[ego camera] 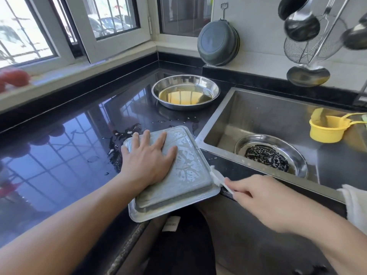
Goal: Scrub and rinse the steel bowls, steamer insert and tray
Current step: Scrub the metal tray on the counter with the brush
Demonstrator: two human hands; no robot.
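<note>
Tray is lying upside down on the desk edge beside the sink; I'm pressing my left hand flat on it, steadying it while my right hand is pinching a white scrubber against its rim

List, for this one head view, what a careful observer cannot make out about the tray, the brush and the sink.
- Tray inner face: it lies upside down on the counter.
- Brush handle: hidden inside the right hand.
- Tray surface beneath the left hand: covered by the palm.
- Sink right part: cut off by the frame edge.
</note>
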